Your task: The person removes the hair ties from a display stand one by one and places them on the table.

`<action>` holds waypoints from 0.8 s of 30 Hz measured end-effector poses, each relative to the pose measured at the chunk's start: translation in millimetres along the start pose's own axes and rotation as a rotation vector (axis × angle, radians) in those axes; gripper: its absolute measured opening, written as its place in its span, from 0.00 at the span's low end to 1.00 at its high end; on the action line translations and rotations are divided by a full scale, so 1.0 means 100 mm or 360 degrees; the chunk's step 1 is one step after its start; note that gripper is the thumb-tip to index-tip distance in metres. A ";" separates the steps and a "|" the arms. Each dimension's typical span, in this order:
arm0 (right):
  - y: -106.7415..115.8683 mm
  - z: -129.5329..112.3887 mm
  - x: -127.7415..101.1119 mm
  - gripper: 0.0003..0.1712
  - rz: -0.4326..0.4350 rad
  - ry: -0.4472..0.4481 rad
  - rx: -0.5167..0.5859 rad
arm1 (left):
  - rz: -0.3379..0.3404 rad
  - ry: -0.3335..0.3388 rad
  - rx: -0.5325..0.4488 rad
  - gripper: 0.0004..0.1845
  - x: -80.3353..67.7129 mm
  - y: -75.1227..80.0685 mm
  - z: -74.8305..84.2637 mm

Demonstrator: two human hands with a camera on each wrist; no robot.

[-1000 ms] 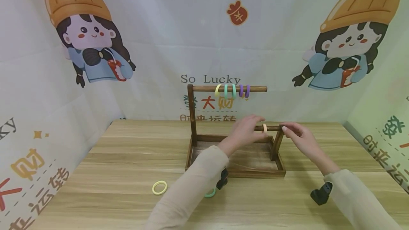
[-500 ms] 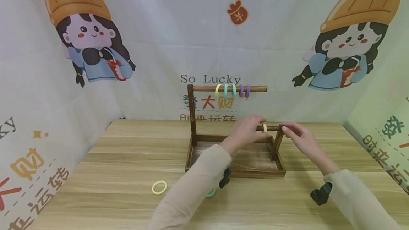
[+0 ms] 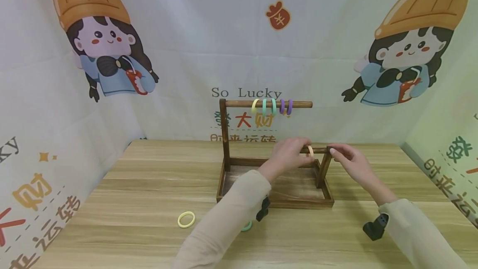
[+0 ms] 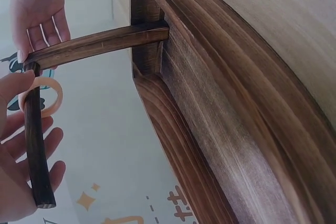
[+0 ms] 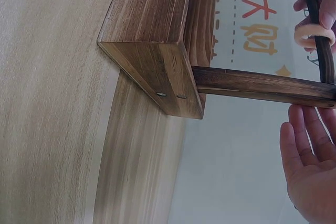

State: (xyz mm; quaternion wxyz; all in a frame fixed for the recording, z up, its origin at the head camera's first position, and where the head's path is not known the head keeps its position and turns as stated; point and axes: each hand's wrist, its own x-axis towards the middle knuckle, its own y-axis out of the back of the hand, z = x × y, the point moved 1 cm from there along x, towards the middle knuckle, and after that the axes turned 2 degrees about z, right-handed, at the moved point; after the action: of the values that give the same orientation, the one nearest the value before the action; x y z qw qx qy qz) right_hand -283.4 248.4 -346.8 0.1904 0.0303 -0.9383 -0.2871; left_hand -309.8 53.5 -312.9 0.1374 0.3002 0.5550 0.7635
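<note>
A dark wooden rack [image 3: 274, 204] with a tray base stands mid-table. Its upper rod [image 3: 239, 103] carries several yellow, green and purple rings [image 3: 272, 106]. A peach ring [image 3: 310, 150] hangs on the short lower rod [image 3: 319, 150]. My left hand [image 3: 289, 155] pinches this ring; the left wrist view shows the thumb on the peach ring [image 4: 50, 97] and the fingers under the lower rod [image 4: 37, 150]. My right hand [image 3: 349, 159] holds the top of the short post [image 3: 324, 169], with its fingers [image 5: 307, 145] lying along the post [image 5: 262, 85].
A yellow ring [image 3: 186, 219] lies loose on the wooden table [image 3: 149, 186] at the front left. A green ring [image 3: 246, 227] shows partly under my left sleeve. Printed cloth walls close the table in at the back and on both sides.
My left hand has crept slightly right along the lower rod and its fingers now overlap the peach ring. The right hand and the rack have not moved.
</note>
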 end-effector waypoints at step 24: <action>-0.01 -0.03 0.00 0.26 0.0005 -0.0014 0.0018 | 0.0083 0.0068 0.0055 0.19 -0.07 0.01 -0.03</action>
State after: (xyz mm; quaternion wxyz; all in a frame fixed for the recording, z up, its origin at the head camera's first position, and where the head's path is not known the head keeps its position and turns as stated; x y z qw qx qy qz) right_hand -282.3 246.4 -344.8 0.1866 0.0286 -0.9408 -0.2815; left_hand -306.2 46.7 -314.4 0.1005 0.3005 0.5628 0.7634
